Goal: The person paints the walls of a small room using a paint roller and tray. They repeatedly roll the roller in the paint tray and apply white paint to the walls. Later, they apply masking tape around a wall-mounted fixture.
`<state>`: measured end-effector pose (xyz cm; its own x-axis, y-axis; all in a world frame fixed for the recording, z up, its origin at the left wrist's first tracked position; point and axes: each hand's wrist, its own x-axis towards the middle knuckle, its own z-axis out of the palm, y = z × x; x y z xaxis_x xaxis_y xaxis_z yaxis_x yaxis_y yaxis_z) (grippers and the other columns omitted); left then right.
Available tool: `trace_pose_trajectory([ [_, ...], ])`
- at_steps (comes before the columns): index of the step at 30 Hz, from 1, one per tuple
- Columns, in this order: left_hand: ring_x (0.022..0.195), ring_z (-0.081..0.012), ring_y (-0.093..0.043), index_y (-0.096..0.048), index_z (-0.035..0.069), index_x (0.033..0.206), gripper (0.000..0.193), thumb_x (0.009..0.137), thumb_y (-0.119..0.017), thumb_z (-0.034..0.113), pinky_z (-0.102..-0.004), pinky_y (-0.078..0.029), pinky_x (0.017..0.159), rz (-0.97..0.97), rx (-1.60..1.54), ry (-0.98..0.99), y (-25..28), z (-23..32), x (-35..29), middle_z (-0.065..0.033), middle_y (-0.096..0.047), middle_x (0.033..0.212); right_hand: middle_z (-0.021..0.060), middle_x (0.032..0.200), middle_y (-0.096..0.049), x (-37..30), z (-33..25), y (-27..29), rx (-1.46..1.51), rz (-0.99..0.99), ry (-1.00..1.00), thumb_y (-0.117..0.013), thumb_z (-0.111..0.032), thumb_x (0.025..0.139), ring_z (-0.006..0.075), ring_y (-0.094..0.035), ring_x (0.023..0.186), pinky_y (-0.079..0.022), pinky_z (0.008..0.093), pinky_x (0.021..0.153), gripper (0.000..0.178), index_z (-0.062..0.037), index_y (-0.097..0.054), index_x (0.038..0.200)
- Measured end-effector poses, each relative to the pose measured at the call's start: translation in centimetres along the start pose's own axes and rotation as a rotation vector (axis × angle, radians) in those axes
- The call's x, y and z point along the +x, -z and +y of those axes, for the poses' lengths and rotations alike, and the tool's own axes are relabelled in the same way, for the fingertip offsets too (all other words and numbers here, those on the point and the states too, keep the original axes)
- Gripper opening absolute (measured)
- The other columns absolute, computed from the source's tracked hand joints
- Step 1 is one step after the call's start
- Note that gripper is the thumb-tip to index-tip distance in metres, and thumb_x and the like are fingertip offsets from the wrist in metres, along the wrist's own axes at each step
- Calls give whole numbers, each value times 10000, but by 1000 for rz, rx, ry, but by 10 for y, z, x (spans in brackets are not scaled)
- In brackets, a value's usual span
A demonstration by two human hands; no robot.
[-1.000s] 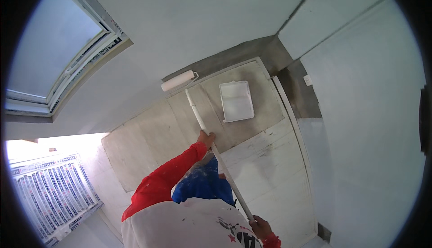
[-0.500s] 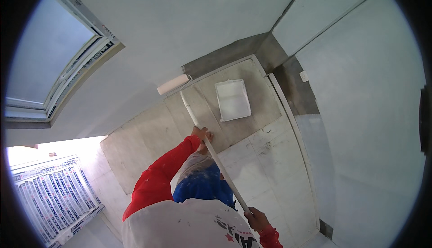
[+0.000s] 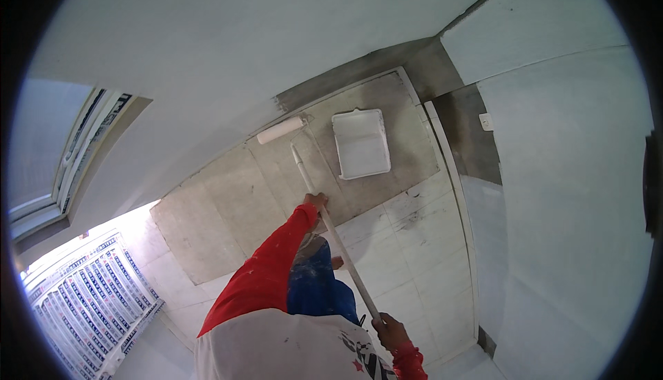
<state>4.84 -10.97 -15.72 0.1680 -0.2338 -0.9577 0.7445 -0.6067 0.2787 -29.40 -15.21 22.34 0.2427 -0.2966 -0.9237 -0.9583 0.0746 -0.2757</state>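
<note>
Head view: the roller head [image 3: 280, 130] lies beyond the left hand [image 3: 316, 202].

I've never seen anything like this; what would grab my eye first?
Probably the bright red sleeve at lower centre and the long pale pole gripped by the left hand and, lower down, the right hand. Beyond them, a roller sits left of a white tray.
</note>
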Motion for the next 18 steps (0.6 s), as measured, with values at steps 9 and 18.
trace_pose_trajectory([
  [9, 533, -333, -601, -492, -60, 1024, 379, 831, -609, 245, -468, -547, 468, 23, -329, -6, -63, 85, 17, -159, -550, 775, -9, 541, -504, 33, -53, 90, 64, -39, -175, -558, -406, 931, 86, -482, 440, -376, 273, 388, 362, -98, -599, 1116],
  [18, 525, -341, -595, -477, -69, 987, 449, 779, -677, 275, -508, -557, 494, 56, -246, -14, -132, 82, -99, -162, -538, 781, -21, 576, -504, -32, 60, 109, 266, -59, -152, -570, -341, 937, 67, -463, 455, -375, 263, 408, 361, -61, -586, 1165],
])
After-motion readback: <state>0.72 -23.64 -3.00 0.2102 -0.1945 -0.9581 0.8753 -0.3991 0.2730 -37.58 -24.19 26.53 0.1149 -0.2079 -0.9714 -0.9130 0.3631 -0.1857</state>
